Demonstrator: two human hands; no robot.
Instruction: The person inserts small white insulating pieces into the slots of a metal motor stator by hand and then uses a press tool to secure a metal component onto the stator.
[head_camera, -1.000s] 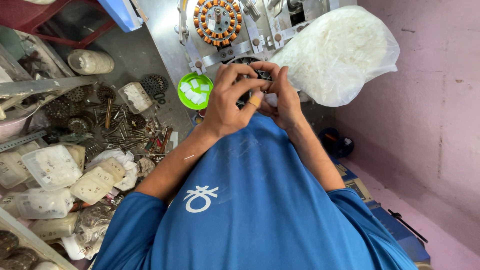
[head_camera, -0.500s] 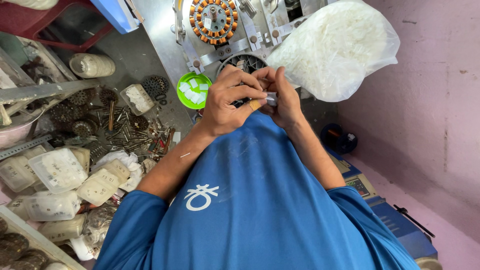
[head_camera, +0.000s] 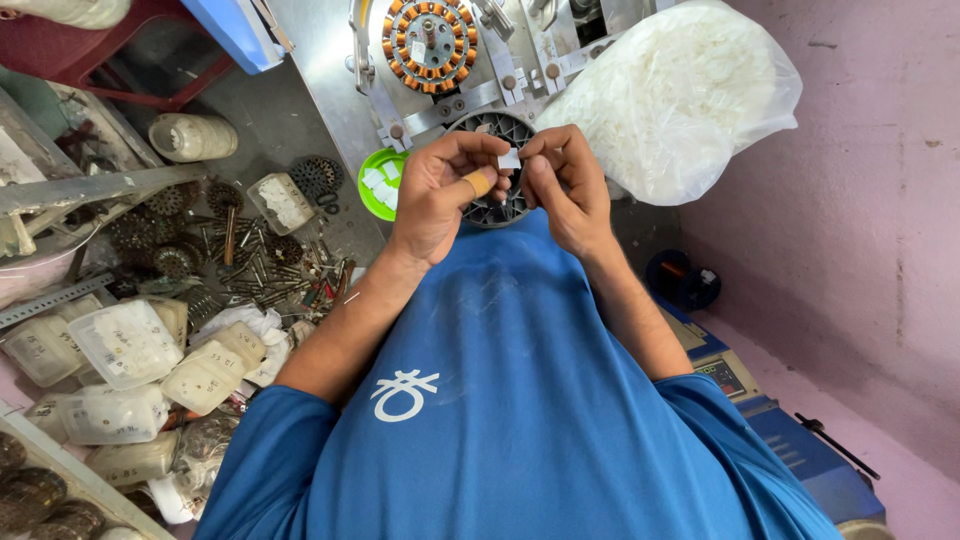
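— What have the hands got?
— Both meet on a small white slip (head_camera: 509, 158), probably insulating paper. The left hand (head_camera: 440, 195) pinches it between thumb and fingertips, its other fingers curled in; one finger wears a tan bandage. The right hand (head_camera: 565, 185) nips the slip's other edge, fingers closed on it too.

— And where is the slip?
— Held in the air just above a dark round stator core (head_camera: 500, 165), whose slotted ring shows behind and between the hands. I cannot tell whether the slip touches it.

— What is around them?
— Just beyond the core stands a metal winding machine (head_camera: 455, 90) carrying a stator with copper coils (head_camera: 430, 42). Beside the left hand sits a green dish (head_camera: 372, 195) with more white slips in it. Near the right hand lies a big clear bag of white material (head_camera: 680, 95). Further left, the worktop (head_camera: 320, 120) carries loose dark cores, screws and plastic tubs (head_camera: 125, 345).
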